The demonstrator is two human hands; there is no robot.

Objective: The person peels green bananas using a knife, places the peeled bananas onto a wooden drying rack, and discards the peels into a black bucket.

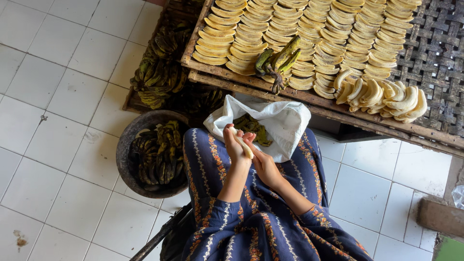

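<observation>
My left hand (235, 146) and my right hand (263, 164) meet over my lap, both on a peeled pale banana (243, 144) held between the fingers. Just beyond the hands lies an open white bag (285, 121) holding banana peels (253, 126). On the woven drying tray (435, 53) ahead, rows of sliced banana (309, 29) lie flat, with a heap of peeled whole bananas (382, 96) at its near edge and a small bunch of green bananas (278, 60) on top of the slices.
A dark round basin (126, 145) full of unpeeled bananas stands on the white tiled floor to my left. More green banana bunches (159, 72) lie in a wooden crate behind it. A dark handle (159, 237) juts out near my left knee.
</observation>
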